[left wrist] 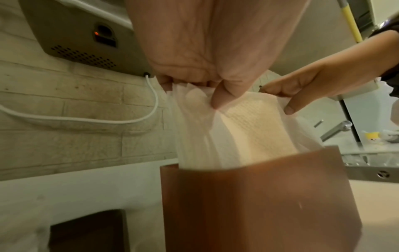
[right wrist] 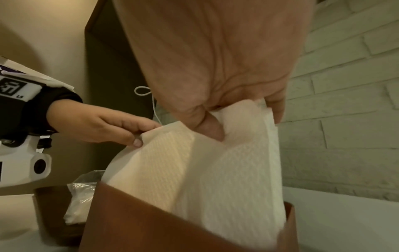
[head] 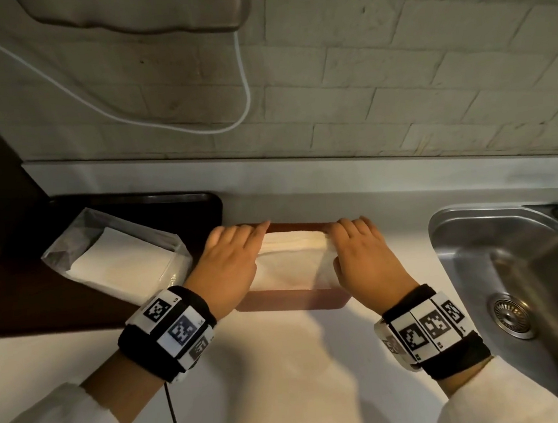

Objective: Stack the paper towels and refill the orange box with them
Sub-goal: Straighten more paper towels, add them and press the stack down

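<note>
On the white counter (head: 287, 365), the soft white stack of paper towels (head: 290, 265) is sitting in the orange box (head: 291, 304), its long side running left to right. The left hand (head: 226, 268) and right hand (head: 365, 257) are pinching its ends. It looks light and floppy, so holding both ends seems best.

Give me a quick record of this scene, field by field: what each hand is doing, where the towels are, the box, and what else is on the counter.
left hand: left hand pinches one end of the paper towels
right hand: right hand pinches the other end
paper towels: a white stack, partly down in the orange box, top still above the rim
orange box: upright on the white counter
spare towels: more in a clear plastic bag beside the left hand
sink: steel sink beside the right hand
wall: white cable hanging across the brick
</note>
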{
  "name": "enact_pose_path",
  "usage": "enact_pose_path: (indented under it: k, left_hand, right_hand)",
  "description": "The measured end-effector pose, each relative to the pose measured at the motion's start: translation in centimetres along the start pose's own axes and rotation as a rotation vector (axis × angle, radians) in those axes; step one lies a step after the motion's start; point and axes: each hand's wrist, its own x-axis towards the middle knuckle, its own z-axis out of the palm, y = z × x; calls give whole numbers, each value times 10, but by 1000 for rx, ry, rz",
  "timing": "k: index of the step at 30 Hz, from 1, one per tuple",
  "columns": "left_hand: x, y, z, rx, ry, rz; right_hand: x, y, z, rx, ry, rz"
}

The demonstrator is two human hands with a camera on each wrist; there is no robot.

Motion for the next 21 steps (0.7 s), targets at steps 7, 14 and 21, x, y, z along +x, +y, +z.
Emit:
enact_pose_path:
  k: [7,14,21]
  left_hand:
    - [-7,-10,4,-54,-84,-59]
    - [-13,-13,-9,-172,-191,-53]
    - [-13,-16,-12,-484,-297,-226]
  right_hand:
    - [-9,4,1,12,-85,24]
    - [-13,3,3,42,-112,9]
    - [-7,5,-2,175,-139,33]
